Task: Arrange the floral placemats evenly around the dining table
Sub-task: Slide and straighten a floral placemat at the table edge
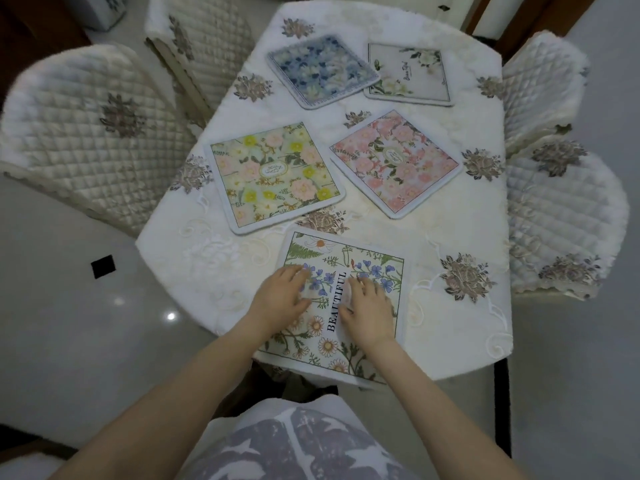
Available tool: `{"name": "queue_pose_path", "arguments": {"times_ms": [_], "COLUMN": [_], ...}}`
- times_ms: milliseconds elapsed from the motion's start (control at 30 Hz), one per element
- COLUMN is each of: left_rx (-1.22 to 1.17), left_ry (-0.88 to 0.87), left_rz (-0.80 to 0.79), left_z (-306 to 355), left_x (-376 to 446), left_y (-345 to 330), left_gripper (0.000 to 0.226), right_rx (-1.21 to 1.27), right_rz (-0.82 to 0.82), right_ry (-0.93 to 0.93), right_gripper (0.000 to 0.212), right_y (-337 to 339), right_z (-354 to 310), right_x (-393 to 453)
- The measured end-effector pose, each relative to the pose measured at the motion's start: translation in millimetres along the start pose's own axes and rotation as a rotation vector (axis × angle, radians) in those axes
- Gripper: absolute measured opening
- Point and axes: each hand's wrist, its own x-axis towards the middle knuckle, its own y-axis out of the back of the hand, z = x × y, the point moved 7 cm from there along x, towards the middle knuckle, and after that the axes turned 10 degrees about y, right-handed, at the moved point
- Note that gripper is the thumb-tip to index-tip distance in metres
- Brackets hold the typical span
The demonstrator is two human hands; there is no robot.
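Several square floral placemats lie on a dining table (460, 216) covered in a cream embroidered cloth. Nearest me is a white mat with daisies, blue flowers and the word "BEAUTIFUL" (377, 271); its near edge hangs slightly over the table's edge. My left hand (282, 297) and my right hand (367, 311) rest flat on this mat, fingers spread, holding nothing. Beyond it lie a yellow-and-pink mat (273, 176) on the left and a pink mat (396, 162) on the right. At the far end sit a blue mat (322, 71) and a pale white-flowered mat (410, 74).
Quilted cream chairs stand around the table: two on the left (90, 133) (204, 46) and two on the right (543, 88) (564, 220). The floor (69, 306) is glossy light tile with a small black inset. My patterned clothing fills the bottom of the view.
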Motion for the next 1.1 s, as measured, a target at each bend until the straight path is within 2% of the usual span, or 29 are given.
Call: {"name": "queue_pose_path", "arguments": {"times_ms": [133, 333, 500, 700, 900, 1100], "left_rx": [-0.051, -0.015, -0.014, -0.011, 0.126, 0.215], "left_ry": [0.059, 0.032, -0.011, -0.058, -0.109, -0.133], "left_rz": [0.085, 0.169, 0.114, 0.003, -0.112, -0.175], "left_z": [-16.6, -56.1, -105.8, -149.9, -157.8, -142.5], "left_x": [9.7, 42.3, 80.1, 112.0, 144.7, 161.7], "left_y": [38.8, 92.1, 119.1, 126.4, 103.0, 66.9], "left_gripper": [0.057, 0.054, 0.054, 0.061, 0.072, 0.077], "right_rx": [0.017, -0.003, 0.012, -0.011, -0.055, -0.117], "right_rz": [0.075, 0.153, 0.173, 0.101, -0.079, -0.187], "right_ry": [0.054, 0.101, 0.078, 0.028, -0.002, 0.127], "right_gripper": [0.057, 0.059, 0.056, 0.057, 0.071, 0.076], "right_y": [26.6, 40.7, 30.0, 17.6, 2.5, -3.9], "right_z": [-20.3, -62.7, -107.2, -139.0, -129.4, -101.2], "right_x": [29.5, 81.3, 128.3, 181.0, 221.0, 242.8]}}
